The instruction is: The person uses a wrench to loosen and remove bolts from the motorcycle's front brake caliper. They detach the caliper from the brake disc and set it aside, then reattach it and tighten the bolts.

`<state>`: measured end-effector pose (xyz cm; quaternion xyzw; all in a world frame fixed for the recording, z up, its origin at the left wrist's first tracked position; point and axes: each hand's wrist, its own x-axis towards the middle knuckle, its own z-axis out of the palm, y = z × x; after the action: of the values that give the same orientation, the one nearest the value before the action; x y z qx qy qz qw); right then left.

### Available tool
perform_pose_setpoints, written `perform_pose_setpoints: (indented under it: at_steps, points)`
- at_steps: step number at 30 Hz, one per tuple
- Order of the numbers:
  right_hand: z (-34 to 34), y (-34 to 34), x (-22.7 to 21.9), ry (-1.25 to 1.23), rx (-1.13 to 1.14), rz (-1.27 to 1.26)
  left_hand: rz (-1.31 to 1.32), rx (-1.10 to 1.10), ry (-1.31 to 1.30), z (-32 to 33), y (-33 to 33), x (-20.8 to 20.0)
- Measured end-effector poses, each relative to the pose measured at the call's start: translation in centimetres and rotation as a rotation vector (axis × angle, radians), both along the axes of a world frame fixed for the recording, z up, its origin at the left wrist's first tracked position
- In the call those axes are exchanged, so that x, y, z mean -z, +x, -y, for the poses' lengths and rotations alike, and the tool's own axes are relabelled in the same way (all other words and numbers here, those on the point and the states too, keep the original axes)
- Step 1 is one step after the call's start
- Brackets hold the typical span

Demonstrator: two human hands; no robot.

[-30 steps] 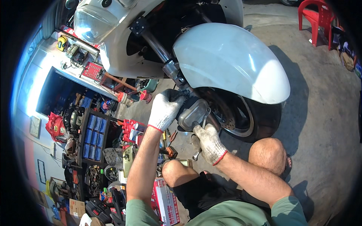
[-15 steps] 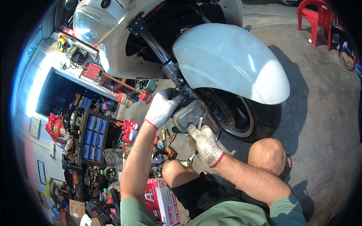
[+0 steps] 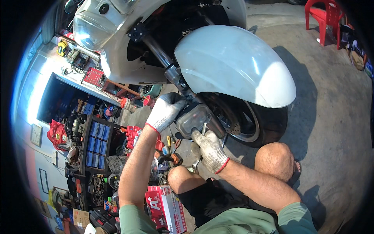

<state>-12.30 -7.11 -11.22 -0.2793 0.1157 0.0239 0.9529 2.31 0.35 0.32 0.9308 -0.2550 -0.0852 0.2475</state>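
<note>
My left hand [image 3: 165, 113], in a white work glove with dark-coated fingers, is closed beside the lower end of the metal fork leg [image 3: 171, 73]; what its fingers pinch is hidden. Just right of it sits a grey, see-through box with rounded corners [image 3: 192, 120], in front of the wheel hub. My right hand [image 3: 212, 150], in a soiled white glove, is closed with its thumb against the box's lower edge. A shiny wrench [image 3: 194, 166] pokes out below that hand. Above them spreads the white front fender [image 3: 233, 64] over the black tyre [image 3: 274, 124].
To the left stand a blue-drawered cabinet [image 3: 97, 142] and a wall shelf with tools. An orange-and-black power tool [image 3: 176, 159] and a screwdriver [image 3: 169, 141] lie on the floor near my knee. A red-and-white carton [image 3: 165, 208] is by my left arm; a red chair [image 3: 324, 17] stands far right.
The whole view has shifted slightly, with the fender and fork now a little further left. Both hands keep the same places at the box, and their grips look unchanged.
</note>
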Motion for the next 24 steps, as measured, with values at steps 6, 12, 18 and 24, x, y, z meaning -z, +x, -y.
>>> perform_pose_setpoints:
  at_steps: [6, 12, 18, 24]
  points:
    - [0.5, -0.5, -0.4, 0.049, -0.02, 0.004, 0.049, 0.017, -0.047, -0.2, -0.2, 0.6]
    - [0.4, -0.6, -0.4, 0.07, -0.03, 0.019, 0.11, 0.023, -0.008, 0.0, -0.5, 0.5]
    - [0.7, -0.5, -0.8, -0.013, -0.035, 0.017, -0.053, -0.024, 0.025, 0.4, -0.3, -0.5]
    - [0.4, -0.4, -0.4, 0.013, -0.007, -0.001, 0.011, -0.02, -0.014, 0.1, -0.7, 0.1]
